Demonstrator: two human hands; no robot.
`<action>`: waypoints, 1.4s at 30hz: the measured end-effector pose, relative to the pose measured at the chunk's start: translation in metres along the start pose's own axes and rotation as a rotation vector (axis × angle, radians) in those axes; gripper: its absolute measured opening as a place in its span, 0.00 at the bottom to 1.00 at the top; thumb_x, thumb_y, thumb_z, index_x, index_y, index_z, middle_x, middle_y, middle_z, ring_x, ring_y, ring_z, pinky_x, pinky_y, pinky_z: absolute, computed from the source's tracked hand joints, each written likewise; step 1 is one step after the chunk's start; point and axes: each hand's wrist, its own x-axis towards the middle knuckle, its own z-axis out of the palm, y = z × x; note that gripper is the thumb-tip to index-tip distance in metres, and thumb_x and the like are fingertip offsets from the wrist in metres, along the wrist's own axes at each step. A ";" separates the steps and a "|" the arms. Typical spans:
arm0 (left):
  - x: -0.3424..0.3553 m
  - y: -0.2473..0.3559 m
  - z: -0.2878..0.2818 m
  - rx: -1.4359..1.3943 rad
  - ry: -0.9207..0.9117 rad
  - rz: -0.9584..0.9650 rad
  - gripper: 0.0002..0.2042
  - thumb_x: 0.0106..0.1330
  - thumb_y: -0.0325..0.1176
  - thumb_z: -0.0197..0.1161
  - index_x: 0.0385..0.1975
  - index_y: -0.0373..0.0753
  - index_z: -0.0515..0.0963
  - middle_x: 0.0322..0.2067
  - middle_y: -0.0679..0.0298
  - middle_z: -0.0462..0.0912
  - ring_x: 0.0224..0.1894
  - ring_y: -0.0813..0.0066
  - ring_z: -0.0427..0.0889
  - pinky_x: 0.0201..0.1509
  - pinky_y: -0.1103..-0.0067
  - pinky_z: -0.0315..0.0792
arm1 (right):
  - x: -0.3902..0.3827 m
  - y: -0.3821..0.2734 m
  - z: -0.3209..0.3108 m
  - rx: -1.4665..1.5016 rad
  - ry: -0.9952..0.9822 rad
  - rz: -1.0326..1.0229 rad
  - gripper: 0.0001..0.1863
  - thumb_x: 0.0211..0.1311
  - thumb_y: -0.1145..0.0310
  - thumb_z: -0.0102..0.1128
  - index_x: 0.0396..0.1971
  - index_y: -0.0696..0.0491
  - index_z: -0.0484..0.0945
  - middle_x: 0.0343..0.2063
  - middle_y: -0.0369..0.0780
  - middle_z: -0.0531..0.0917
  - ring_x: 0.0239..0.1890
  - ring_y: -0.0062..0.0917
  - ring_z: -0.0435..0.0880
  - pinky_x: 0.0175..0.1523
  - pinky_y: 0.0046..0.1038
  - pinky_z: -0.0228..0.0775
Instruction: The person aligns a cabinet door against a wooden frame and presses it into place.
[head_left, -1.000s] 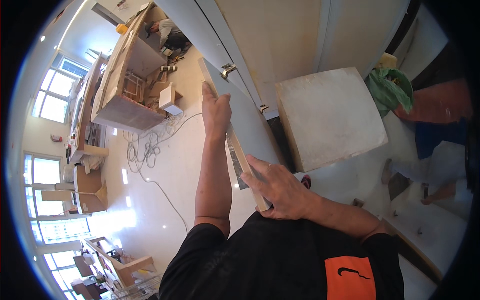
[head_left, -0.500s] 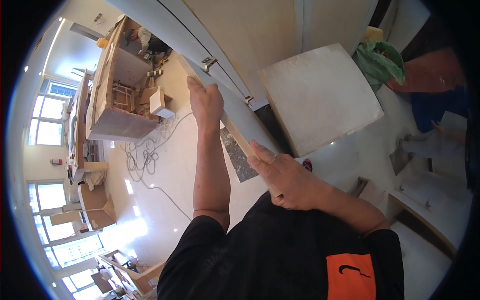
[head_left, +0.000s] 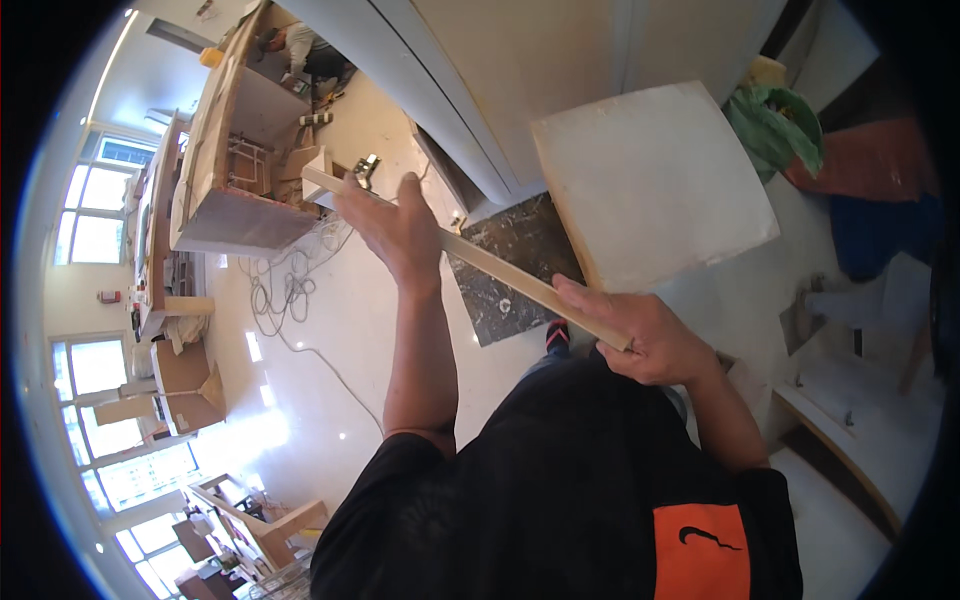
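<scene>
A pale cabinet door panel [head_left: 490, 262] slants across in front of me, its narrow wooden edge turned up toward me. My left hand [head_left: 395, 235] is closed on it near the far end, thumb raised along the edge. Around its near end my right hand [head_left: 650, 335] is closed, close to my body. Metal hinges [head_left: 368, 172] show just beyond the panel's edge; the broad faces are mostly hidden. Below the panel, a dark marbled board [head_left: 515, 262] lies on the floor beside my shoe [head_left: 557, 335].
A tall cabinet [head_left: 500, 90] rises ahead, with a large white board [head_left: 655, 190] at its right. A green sack [head_left: 775, 130] stands farther right. Cable [head_left: 290, 295] coils on the floor at left. One person [head_left: 300, 55] crouches far left; another's leg [head_left: 845, 305] shows at right.
Both hands have turned the door panel away from the cabinet front. Its far end has swung left and its near end right, uncovering more of the dark board and my shoe.
</scene>
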 end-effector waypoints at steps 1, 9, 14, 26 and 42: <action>-0.001 -0.002 -0.002 0.010 -0.008 0.025 0.39 0.69 0.39 0.64 0.72 0.19 0.56 0.69 0.33 0.61 0.74 0.44 0.61 0.77 0.61 0.57 | -0.001 0.003 0.004 -0.011 -0.004 -0.010 0.43 0.54 0.86 0.54 0.75 0.51 0.66 0.72 0.46 0.73 0.65 0.38 0.81 0.71 0.33 0.67; 0.060 -0.099 -0.003 -0.708 0.051 -0.313 0.30 0.80 0.52 0.52 0.71 0.36 0.65 0.63 0.58 0.75 0.69 0.69 0.68 0.68 0.69 0.60 | -0.014 0.035 0.028 0.149 0.403 -0.057 0.27 0.66 0.78 0.60 0.66 0.56 0.76 0.55 0.41 0.86 0.41 0.17 0.82 0.52 0.23 0.76; 0.101 -0.232 0.025 -0.837 -0.270 -0.335 0.37 0.78 0.64 0.43 0.74 0.40 0.64 0.70 0.62 0.71 0.73 0.63 0.66 0.71 0.57 0.54 | -0.027 0.113 0.051 0.012 0.428 0.142 0.20 0.67 0.67 0.67 0.56 0.59 0.81 0.43 0.43 0.88 0.39 0.21 0.83 0.46 0.27 0.76; 0.098 -0.351 0.058 -0.944 -0.671 -0.625 0.44 0.73 0.74 0.40 0.77 0.44 0.60 0.75 0.61 0.66 0.78 0.61 0.58 0.78 0.51 0.45 | -0.022 0.202 0.114 -0.290 0.444 0.328 0.24 0.68 0.50 0.67 0.48 0.58 0.85 0.47 0.48 0.89 0.52 0.44 0.87 0.54 0.39 0.78; 0.143 -0.117 -0.057 -0.456 -0.368 -0.285 0.32 0.79 0.59 0.51 0.49 0.28 0.83 0.39 0.61 0.86 0.39 0.77 0.82 0.44 0.78 0.74 | 0.102 0.011 -0.125 -0.147 0.913 -0.032 0.35 0.71 0.42 0.63 0.57 0.61 0.79 0.48 0.41 0.86 0.49 0.22 0.80 0.58 0.28 0.72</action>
